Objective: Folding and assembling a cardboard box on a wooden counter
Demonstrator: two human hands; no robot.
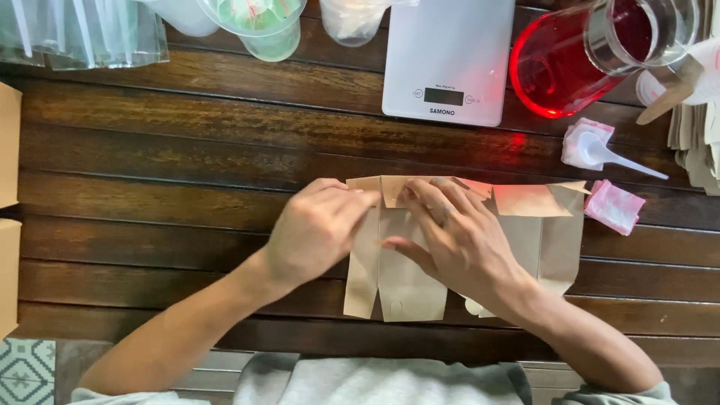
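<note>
The flat paper box point(465, 247) is showing plain tan. Beyond it, the scale point(448, 56) is showing white; right of the scale, the jug point(559, 67) is glowing red. The worktop point(150, 172) is showing dark brown.

A dark slatted wooden table point(187, 150) is seen from above, patterned floor tile point(26, 371) glimpsed bottom left.
</note>
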